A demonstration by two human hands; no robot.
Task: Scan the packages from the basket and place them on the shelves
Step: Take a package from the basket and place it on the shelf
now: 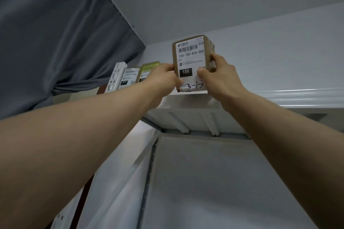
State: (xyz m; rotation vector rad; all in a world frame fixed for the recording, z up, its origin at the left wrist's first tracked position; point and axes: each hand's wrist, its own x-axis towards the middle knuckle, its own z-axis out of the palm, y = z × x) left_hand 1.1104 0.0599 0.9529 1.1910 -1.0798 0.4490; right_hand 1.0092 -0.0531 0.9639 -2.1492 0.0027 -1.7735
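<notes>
A small brown cardboard package (191,55) stands upright on the white top shelf (279,95), high overhead. Its white label shows a barcode, "150" and a handwritten "3-1-3". My left hand (163,78) pinches the package's lower left edge. My right hand (217,74) grips its right side, thumb on the label's lower front. Both arms reach upward. The basket is out of view.
To the left on the same shelf stand two more labelled packages (130,77) (147,71) beside a white perforated shelf post (115,78). A grey curtain (55,42) hangs at the left. The grey underside of the shelf (214,173) fills the lower view. The ceiling is close above.
</notes>
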